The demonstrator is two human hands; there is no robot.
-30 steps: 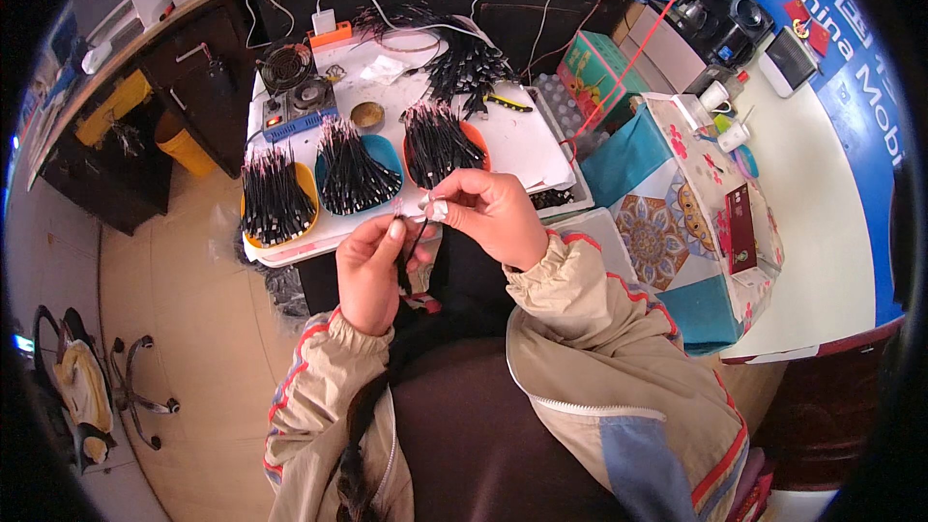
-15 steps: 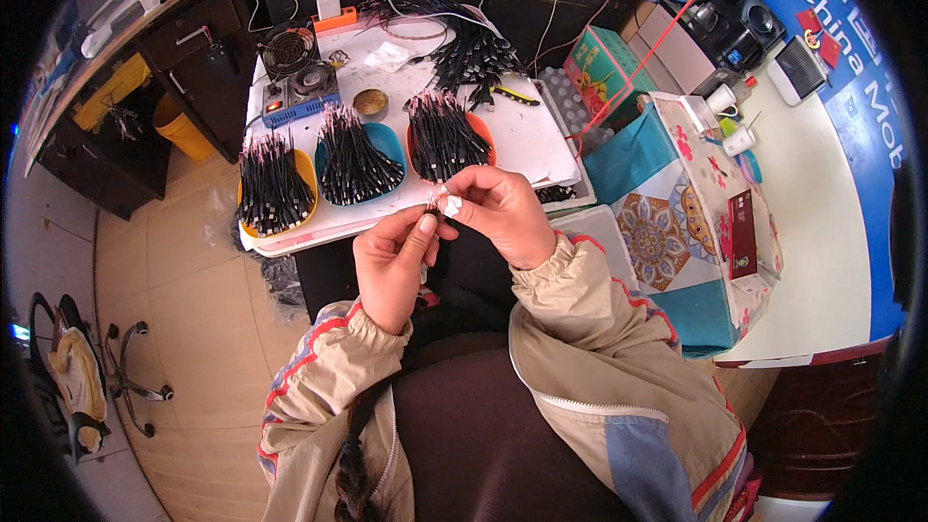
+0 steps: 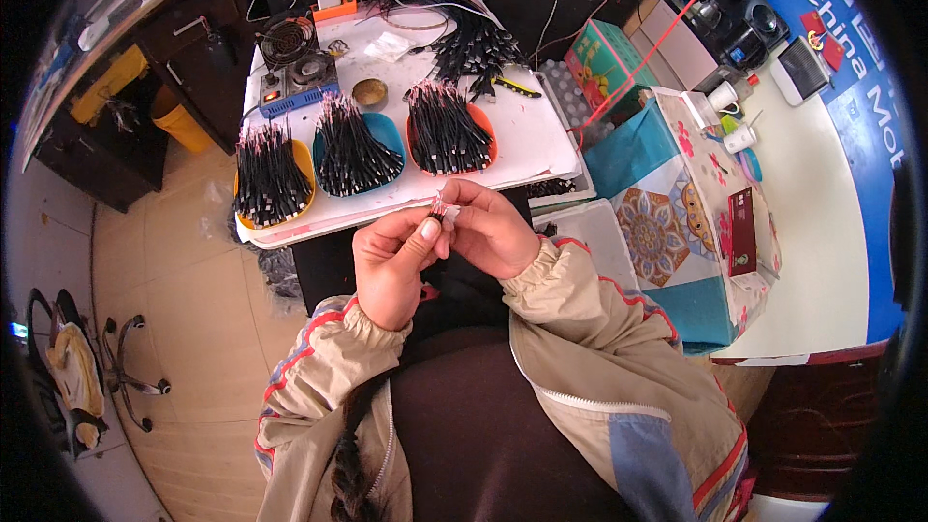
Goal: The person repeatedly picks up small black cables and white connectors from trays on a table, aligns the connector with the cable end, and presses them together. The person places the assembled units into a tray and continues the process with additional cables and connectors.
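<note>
In front of my body, over the table's near edge, my left hand (image 3: 394,256) pinches a short black cable (image 3: 437,214) between thumb and fingers. Thin pinkish wire ends (image 3: 440,199) stick up from the cable. My right hand (image 3: 491,232) meets it from the other side, fingers closed at those wire ends. Something white (image 3: 451,213) covers its fingertips; I cannot tell whether it is a wrapping or a loose piece. Beyond my hands stand a yellow tray (image 3: 310,174), a blue tray (image 3: 394,140) and an orange tray (image 3: 489,126), each full of black cables.
On the white table (image 3: 527,150) are a blue soldering device (image 3: 302,95) with a fan (image 3: 288,43), a small round tin (image 3: 369,92), yellow-black cutters (image 3: 517,87) and a heap of loose cables (image 3: 474,53). A patterned cloth-covered box (image 3: 667,232) stands to the right.
My right hand has lowered and turned slightly, its fingers folding closer to the wire ends. My left hand stays nearly in place, still pinching the cable.
</note>
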